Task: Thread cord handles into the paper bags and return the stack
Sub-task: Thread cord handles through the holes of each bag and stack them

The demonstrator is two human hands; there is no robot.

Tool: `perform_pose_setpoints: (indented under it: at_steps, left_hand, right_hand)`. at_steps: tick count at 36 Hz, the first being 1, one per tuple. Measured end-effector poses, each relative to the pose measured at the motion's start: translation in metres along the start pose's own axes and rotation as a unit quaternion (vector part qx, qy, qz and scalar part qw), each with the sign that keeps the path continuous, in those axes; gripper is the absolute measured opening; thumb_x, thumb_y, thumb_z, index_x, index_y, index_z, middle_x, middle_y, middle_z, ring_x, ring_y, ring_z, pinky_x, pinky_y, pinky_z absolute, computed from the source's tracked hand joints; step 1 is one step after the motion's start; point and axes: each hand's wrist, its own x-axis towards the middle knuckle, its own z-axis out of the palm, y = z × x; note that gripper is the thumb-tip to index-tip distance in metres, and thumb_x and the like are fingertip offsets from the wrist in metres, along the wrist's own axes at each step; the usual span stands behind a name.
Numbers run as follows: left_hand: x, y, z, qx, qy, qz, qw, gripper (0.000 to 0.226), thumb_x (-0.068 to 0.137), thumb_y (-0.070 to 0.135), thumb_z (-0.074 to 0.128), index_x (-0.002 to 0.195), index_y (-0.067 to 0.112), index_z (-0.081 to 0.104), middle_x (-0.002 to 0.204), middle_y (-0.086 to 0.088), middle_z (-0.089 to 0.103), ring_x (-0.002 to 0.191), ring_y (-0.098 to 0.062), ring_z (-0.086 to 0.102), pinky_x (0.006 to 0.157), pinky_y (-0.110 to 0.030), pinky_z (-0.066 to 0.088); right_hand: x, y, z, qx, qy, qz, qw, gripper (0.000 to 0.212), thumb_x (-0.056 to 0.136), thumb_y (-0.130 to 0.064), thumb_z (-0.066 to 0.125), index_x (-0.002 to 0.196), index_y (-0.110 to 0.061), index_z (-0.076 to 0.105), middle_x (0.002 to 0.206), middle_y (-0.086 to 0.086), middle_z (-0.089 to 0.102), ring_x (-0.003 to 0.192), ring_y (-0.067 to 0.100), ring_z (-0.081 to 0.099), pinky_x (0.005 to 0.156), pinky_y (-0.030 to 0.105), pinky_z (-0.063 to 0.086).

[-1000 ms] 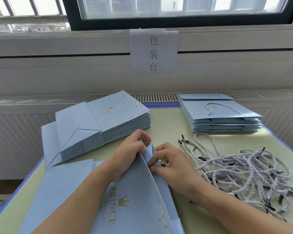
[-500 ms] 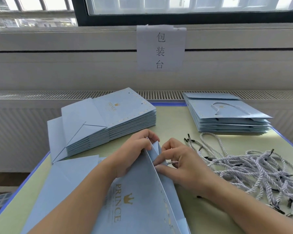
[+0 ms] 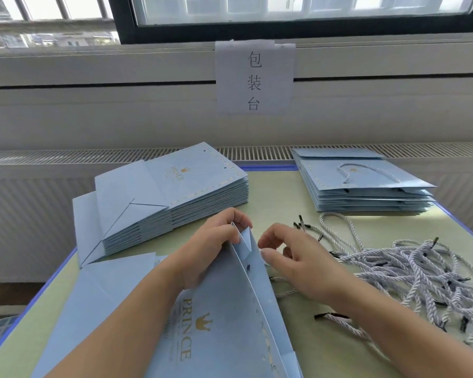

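Pale blue paper bag (image 3: 224, 323), gold "PRINCE" + crown print, stands part-opened on the green table (image 3: 290, 192), mouth facing away, gusset folded in a V. Left hand (image 3: 216, 249) pinches the bag's top edge. Right hand (image 3: 295, 257) just right of the bag mouth, fingers loosely curled, holding nothing; a cord end pokes thru a hole in the bag wall. 2 stacks: unthreaded stack (image 3: 172, 197) behind-left of bag, threaded stack (image 3: 363, 184) behind-right. Cord pile (image 3: 421, 274) right of bag, too tangled to count. Bare table between the stacks.
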Motion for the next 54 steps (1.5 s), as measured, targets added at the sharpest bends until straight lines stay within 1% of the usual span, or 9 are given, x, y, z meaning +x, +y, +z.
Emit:
perform_pose_setpoints:
  at_steps: [6,11,16,20,24,38,44,48,54]
  left_hand:
    - [0.0,0.0,0.001,-0.004,0.001,-0.001,1.0,0.035,0.057,0.016,0.046,0.089,0.016,0.06,0.086,-0.009,0.052,0.077,-0.024,0.048,0.069,-0.034,0.04]
    - [0.001,0.0,0.001,-0.021,0.0,-0.003,1.0,0.035,0.056,0.014,0.046,0.09,0.013,0.058,0.089,-0.012,0.051,0.078,-0.025,0.046,0.068,-0.033,0.04]
    - [0.001,-0.001,0.001,-0.029,-0.003,-0.008,1.0,0.035,0.057,0.013,0.047,0.09,0.012,0.058,0.09,-0.015,0.052,0.079,-0.028,0.047,0.074,-0.041,0.039]
    - [0.001,-0.001,0.001,-0.034,-0.002,-0.006,0.999,0.035,0.056,0.013,0.047,0.089,0.013,0.058,0.087,-0.013,0.052,0.077,-0.027,0.048,0.073,-0.039,0.041]
    - [0.001,-0.001,0.001,-0.031,0.001,-0.003,1.0,0.035,0.057,0.013,0.047,0.089,0.012,0.058,0.086,-0.012,0.053,0.077,-0.026,0.049,0.071,-0.036,0.043]
    - [0.002,-0.003,0.001,-0.025,0.005,0.004,1.0,0.033,0.057,0.014,0.047,0.087,0.014,0.059,0.085,-0.008,0.054,0.076,-0.023,0.049,0.071,-0.035,0.042]
    - [0.003,-0.003,0.001,-0.028,0.021,0.013,0.999,0.039,0.055,0.014,0.046,0.092,0.014,0.058,0.086,-0.002,0.053,0.083,-0.021,0.046,0.08,-0.036,0.036]
    - [0.003,-0.004,0.0,-0.044,0.023,0.004,0.999,0.042,0.054,0.013,0.044,0.095,0.014,0.056,0.083,-0.001,0.055,0.084,-0.024,0.047,0.08,-0.039,0.038]
    - [0.003,-0.005,0.0,-0.032,0.023,-0.002,0.999,0.041,0.055,0.014,0.045,0.094,0.017,0.056,0.09,-0.004,0.054,0.086,-0.024,0.047,0.081,-0.041,0.039]
  right_hand:
    - [0.003,0.004,-0.002,-0.007,-0.077,0.04,0.996,0.03,0.091,-0.024,0.047,0.066,-0.01,0.055,0.055,0.001,0.047,0.056,0.021,0.039,0.058,0.034,0.036]
    - [0.002,0.001,-0.003,0.04,-0.053,0.05,0.997,0.031,0.091,-0.021,0.055,0.062,-0.027,0.064,0.052,-0.009,0.042,0.052,0.009,0.035,0.055,0.028,0.031]
    - [0.0,-0.004,0.006,0.025,0.026,0.036,0.999,0.014,0.088,-0.036,0.056,0.08,-0.025,0.057,0.073,-0.009,0.06,0.071,0.013,0.055,0.07,0.034,0.045]
    - [-0.001,-0.009,0.013,0.095,-0.025,0.065,0.993,0.009,0.086,-0.028,0.06,0.089,-0.02,0.063,0.088,-0.003,0.07,0.078,0.014,0.063,0.081,0.041,0.051]
    - [0.002,-0.013,0.01,0.24,-0.067,0.114,0.962,0.013,0.088,-0.002,0.057,0.1,-0.004,0.062,0.087,0.021,0.07,0.07,0.021,0.064,0.063,0.03,0.051]
    - [-0.002,-0.016,0.013,0.34,-0.014,0.141,0.93,0.025,0.083,0.013,0.056,0.098,-0.006,0.051,0.069,0.006,0.064,0.044,0.005,0.055,0.043,0.015,0.04]
    - [-0.007,-0.007,0.021,0.039,0.069,0.0,0.997,0.023,0.08,-0.009,0.063,0.074,-0.025,0.047,0.06,-0.014,0.054,0.05,0.006,0.039,0.052,0.021,0.034]
    - [-0.009,-0.011,0.017,0.035,0.015,-0.016,0.999,0.026,0.086,-0.008,0.058,0.092,-0.031,0.068,0.077,-0.014,0.068,0.052,0.014,0.05,0.056,0.024,0.046]
    - [-0.004,-0.013,0.015,-0.026,-0.047,0.0,0.999,0.03,0.089,-0.008,0.055,0.097,-0.028,0.075,0.075,-0.02,0.053,0.06,-0.012,0.049,0.059,0.007,0.033]
